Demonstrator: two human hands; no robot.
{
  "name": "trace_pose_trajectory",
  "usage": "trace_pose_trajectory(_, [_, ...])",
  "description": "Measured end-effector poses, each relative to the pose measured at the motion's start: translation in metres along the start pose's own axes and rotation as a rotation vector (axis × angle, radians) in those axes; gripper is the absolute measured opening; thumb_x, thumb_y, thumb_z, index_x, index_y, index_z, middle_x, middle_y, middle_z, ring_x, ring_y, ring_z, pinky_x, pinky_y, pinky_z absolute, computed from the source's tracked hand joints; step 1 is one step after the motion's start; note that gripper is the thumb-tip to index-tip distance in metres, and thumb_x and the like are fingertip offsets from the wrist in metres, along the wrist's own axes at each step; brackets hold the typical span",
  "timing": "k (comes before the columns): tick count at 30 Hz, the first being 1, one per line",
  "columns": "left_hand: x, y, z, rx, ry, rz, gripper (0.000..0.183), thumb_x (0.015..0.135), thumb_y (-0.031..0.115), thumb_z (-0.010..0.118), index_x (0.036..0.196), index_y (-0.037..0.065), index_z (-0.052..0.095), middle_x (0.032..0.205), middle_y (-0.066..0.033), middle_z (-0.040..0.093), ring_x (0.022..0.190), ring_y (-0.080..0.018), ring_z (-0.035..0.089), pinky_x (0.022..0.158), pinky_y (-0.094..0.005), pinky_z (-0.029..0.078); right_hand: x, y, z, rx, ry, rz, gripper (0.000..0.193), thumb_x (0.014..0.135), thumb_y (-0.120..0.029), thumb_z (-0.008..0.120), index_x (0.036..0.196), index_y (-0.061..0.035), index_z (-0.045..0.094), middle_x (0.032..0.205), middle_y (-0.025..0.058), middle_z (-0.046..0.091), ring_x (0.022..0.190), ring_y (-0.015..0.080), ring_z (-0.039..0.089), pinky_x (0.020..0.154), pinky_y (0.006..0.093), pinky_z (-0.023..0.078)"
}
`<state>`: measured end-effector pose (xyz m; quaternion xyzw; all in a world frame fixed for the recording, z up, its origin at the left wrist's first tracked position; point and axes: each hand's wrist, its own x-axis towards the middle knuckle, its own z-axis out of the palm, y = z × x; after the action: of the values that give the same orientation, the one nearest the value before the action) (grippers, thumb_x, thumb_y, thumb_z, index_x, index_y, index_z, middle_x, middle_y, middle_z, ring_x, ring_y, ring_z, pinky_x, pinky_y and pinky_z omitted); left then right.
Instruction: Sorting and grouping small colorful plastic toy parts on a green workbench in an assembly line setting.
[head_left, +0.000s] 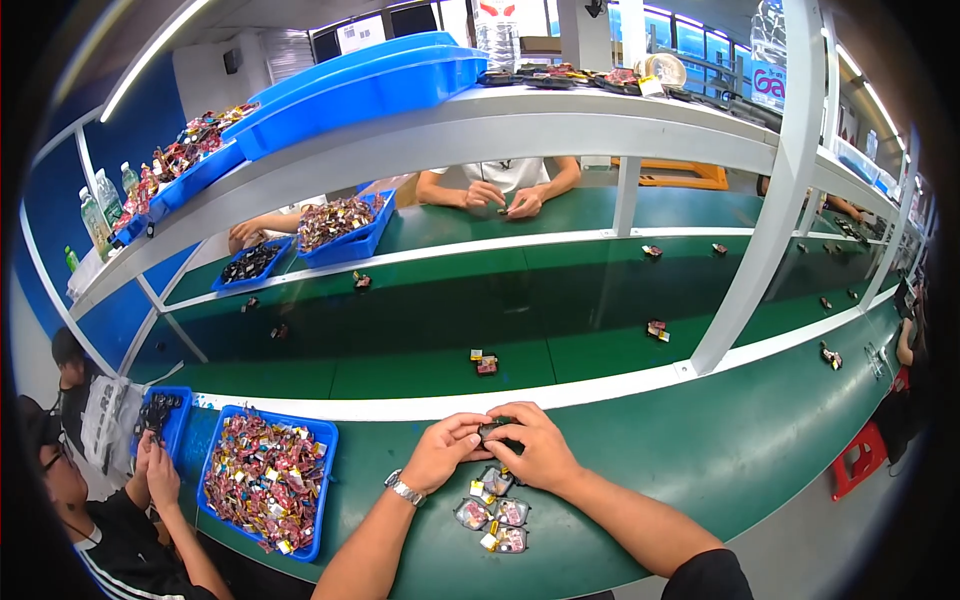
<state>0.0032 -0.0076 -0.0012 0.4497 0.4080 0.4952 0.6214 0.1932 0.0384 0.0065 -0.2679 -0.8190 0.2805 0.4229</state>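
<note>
Together, left hand, right hand, holding one part; four assemblies

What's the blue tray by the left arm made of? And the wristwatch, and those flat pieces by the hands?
The blue tray looks like smooth plastic: even colour, moulded rim. The wristwatch band is probably metal; it gleams silver. The flat pieces may be plastic, from their smooth grey edges; too small to be sure.
</note>
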Motion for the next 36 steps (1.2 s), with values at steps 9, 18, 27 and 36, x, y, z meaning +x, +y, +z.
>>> trace_pose_trajectory(9, [0.0005,-0.0008,-0.0014,-0.007,-0.009,0.006,0.029,0.099,0.005,0.049,0.127,-0.002,0.050,0.123,-0.0139,0.059,0.113,-0.0220,0.060,0.095,-0.0367,0.055,0.0003,0.0001,0.0039,-0.032,0.010,-0.007,0.013,0.081,-0.011,0.072,0.093,-0.0052,0.072,0.115,0.0092,0.063,0.111,0.0271,0.056,0.090,0.0364,0.050])
trace_pose_trajectory(18, [0.0002,-0.0034,-0.0001,-0.006,0.003,0.019,0.028,0.099,0.006,0.049,0.126,-0.002,0.050,0.123,-0.0153,0.060,0.113,-0.0229,0.061,0.096,-0.0373,0.054,-0.0010,-0.0001,0.0058,0.029,0.013,0.033,0.014,0.081,-0.011,0.071,0.094,-0.0052,0.072,0.120,0.0081,0.062,0.115,0.0288,0.055,0.095,0.0383,0.047])
trace_pose_trajectory(27, [0.0003,-0.0046,-0.0041,-0.092,0.001,0.009,0.028,0.098,0.005,0.051,0.125,-0.003,0.052,0.124,-0.0159,0.059,0.112,-0.0230,0.062,0.095,-0.0364,0.055,-0.0015,-0.0016,0.0048,0.003,-0.005,0.023,0.018,0.081,-0.010,0.070,0.098,-0.0063,0.073,0.127,0.0084,0.061,0.121,0.0302,0.051,0.101,0.0396,0.044])
trace_pose_trajectory(36, [0.0002,-0.0052,-0.0007,-0.048,0.063,0.053,0.027,0.098,0.005,0.052,0.123,-0.005,0.052,0.116,-0.0164,0.063,0.108,-0.0234,0.064,0.094,-0.0376,0.056,-0.0015,-0.0018,0.0076,0.036,0.007,0.028,0.019,0.081,-0.008,0.067,0.100,-0.0057,0.072,0.125,0.0089,0.061,0.121,0.0312,0.052,0.101,0.0406,0.044])
